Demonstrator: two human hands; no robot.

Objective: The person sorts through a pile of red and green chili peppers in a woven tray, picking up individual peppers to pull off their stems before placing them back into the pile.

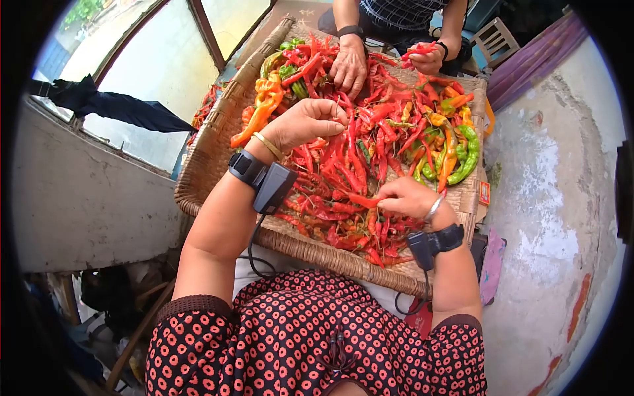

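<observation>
Over the woven tray (205,165), your left hand (307,122) rests on the chili pile (380,132) with its fingers curled tightly together; whether they grip a stem cannot be told. Further right, a red chili (362,199) sits pinched at one end by your right hand (409,197). A slack pinch could drop it among its lookalikes (a co-worker's hand (428,58) holds more opposite), and juice may sting your fingertips.

Single head-worn view, looking steeply down.
It sits close above the wearer's lap and forearms, facing forward across the woven tray (210,155) to a second person (396,12) at the far edge.
</observation>
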